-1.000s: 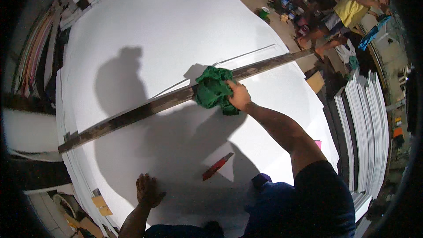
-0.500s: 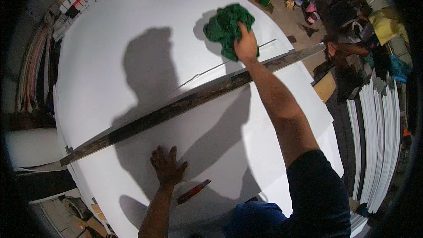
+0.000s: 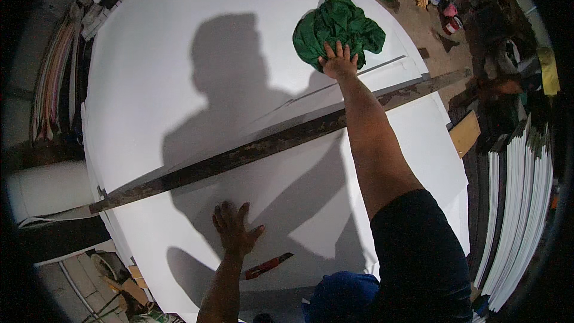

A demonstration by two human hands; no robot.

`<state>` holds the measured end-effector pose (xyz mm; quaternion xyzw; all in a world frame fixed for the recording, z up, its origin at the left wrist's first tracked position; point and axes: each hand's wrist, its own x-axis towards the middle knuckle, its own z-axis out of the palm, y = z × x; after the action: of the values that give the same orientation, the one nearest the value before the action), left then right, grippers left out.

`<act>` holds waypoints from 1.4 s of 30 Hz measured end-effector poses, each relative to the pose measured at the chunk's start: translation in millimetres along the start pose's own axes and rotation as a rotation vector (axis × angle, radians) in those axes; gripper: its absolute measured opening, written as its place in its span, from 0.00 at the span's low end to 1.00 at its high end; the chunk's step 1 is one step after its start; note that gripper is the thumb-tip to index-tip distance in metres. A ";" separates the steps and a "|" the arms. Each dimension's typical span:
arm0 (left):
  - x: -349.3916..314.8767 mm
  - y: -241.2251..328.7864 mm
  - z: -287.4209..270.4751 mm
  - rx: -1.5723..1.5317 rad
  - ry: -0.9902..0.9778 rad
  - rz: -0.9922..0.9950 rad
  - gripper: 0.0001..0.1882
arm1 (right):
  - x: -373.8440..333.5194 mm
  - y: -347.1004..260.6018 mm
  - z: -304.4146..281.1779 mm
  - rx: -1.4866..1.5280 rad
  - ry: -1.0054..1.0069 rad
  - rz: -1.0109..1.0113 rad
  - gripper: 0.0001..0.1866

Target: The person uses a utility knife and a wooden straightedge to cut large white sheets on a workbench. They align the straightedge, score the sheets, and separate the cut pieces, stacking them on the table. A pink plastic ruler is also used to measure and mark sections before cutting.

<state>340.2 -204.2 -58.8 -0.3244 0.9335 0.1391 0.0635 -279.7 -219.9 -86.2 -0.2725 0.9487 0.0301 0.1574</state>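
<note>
The green cloth [image 3: 338,27] lies in a loose, crumpled heap on the white sheeting [image 3: 143,78], beyond the long dark bar [image 3: 257,152] and apart from it. The right hand [image 3: 341,63] is palm down on the cloth's near edge, fingers spread and extended over the folds rather than curled around them; whether the thumb pinches any fabric is too small to tell.

The left hand [image 3: 236,227] is open, fingers splayed, apparently resting on the sheeting on the near side of the bar, with nothing in its grasp. Just beside its wrist lies a red utility knife [image 3: 267,266], dark tip pointing away to the right.

The cloth looks thin, light and limp, so it should fold and bunch under pressure and will hardly break. A flat palm over the middle of the heap would likely press it evenly, while a fistful of the thicker gathers should lift it whole; a pinch at the thin rim would probably let the rest trail. On the smooth-looking sheeting it should slide easily.
</note>
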 end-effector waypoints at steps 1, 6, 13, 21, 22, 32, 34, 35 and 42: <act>1.1 2.0 -0.9 -0.004 -0.005 -0.005 0.51 | -1.6 0.5 -4.7 -0.057 -0.038 0.002 0.39; 3.3 3.3 -1.4 0.077 -0.017 0.010 0.50 | -41.9 -15.3 -0.6 -0.191 -0.125 0.032 0.41; 9.5 11.3 -5.9 0.083 0.045 0.007 0.45 | -154.8 -33.7 33.3 0.118 0.200 0.042 0.40; 14.6 -4.9 18.9 0.016 0.087 0.042 0.46 | -322.1 -24.4 74.2 0.032 0.129 -0.274 0.37; 18.0 -15.1 21.3 0.028 0.102 0.061 0.46 | -345.7 -27.9 69.0 -0.016 0.058 -0.290 0.37; 19.9 -34.1 -10.0 -0.146 -0.314 0.085 0.48 | -545.2 2.8 68.4 -0.107 -0.187 -0.349 0.31; 8.9 -65.6 -4.0 -0.215 -0.239 0.205 0.43 | -568.6 -5.5 63.0 -0.113 -0.252 -0.363 0.37; -6.6 -70.1 0.8 -0.186 -0.212 0.245 0.42 | -572.0 4.0 86.1 -0.118 -0.200 -0.390 0.47; -187.7 -120.4 23.1 -0.098 -0.010 0.410 0.62 | -597.9 11.3 136.0 -0.033 -0.069 -0.400 0.60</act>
<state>562.5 -177.2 -67.9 -0.1296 0.9717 0.1961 0.0228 232.2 112.5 -27.2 -0.4567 0.8691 0.0231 0.1883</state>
